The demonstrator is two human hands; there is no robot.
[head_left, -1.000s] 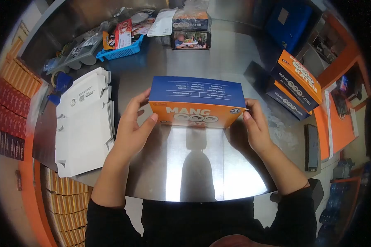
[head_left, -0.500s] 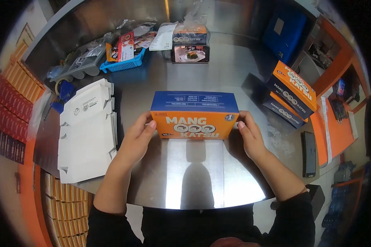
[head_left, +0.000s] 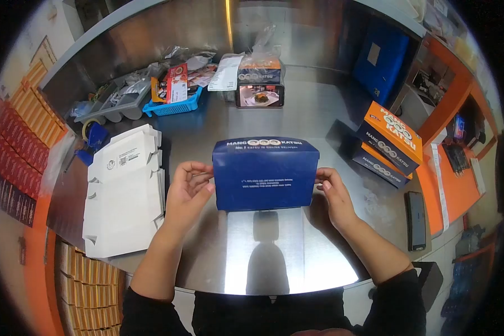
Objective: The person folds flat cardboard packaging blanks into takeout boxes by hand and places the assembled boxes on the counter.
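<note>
A carton box [head_left: 265,182] printed "Mang Katsu" stands in front of me on the metal table, its plain dark blue side facing me and its lettered edge on top. At its left end is my left hand [head_left: 189,187], fingers curled and fingertips against the edge, thumb a little apart. My right hand [head_left: 337,193] holds the opposite end with its fingertips, partly hidden behind the edge. Left of the box lies a stack of flat white unfolded cartons [head_left: 123,193]. Two more orange and blue boxes [head_left: 389,140] are stacked on the right.
Toward the back stand a phone [head_left: 260,96] showing a food picture, a bagged box [head_left: 260,70], a light blue basket [head_left: 173,106] and a grey tray [head_left: 117,109]. A dark phone [head_left: 415,221] lies at the right edge. A blue case [head_left: 379,56] leans against the back wall.
The box has been turned between my hands: its orange face pointed toward me before, and now a dark blue side does. The fingers of my left hand have loosened and spread somewhat.
</note>
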